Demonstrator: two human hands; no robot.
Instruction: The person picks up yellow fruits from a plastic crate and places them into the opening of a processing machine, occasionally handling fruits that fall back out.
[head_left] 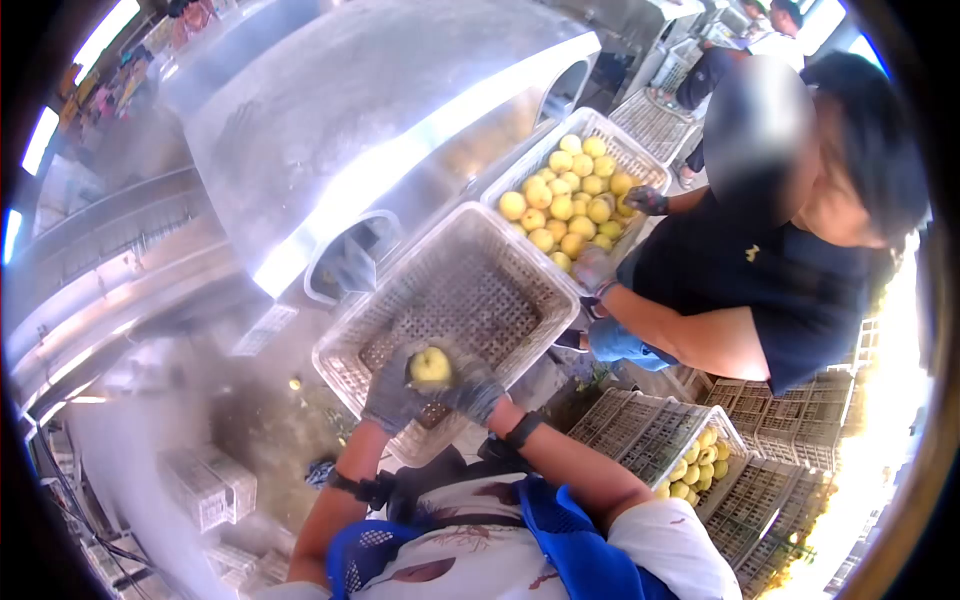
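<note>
Both of my hands wear grey gloves and are over the near side of a plastic crate (540, 280) whose visible bottom shows no fruit. Between them is one yellow-green fruit (431, 366). My left hand (395, 388) is wrapped against the fruit's left side. On its right side, my right hand (470, 385) is closed against it, with the fingers somewhat blurred. Beyond this crate stands a second crate (588, 122) holding several yellow fruits (562, 207).
A co-worker in a dark shirt (745, 270) stands at the right, gloved hands at the fruit crate. A large metal machine (330, 110) fills the upper left. Stacked crates (630, 430), some with fruit, stand lower right. Other people (775, 45) are at the top right.
</note>
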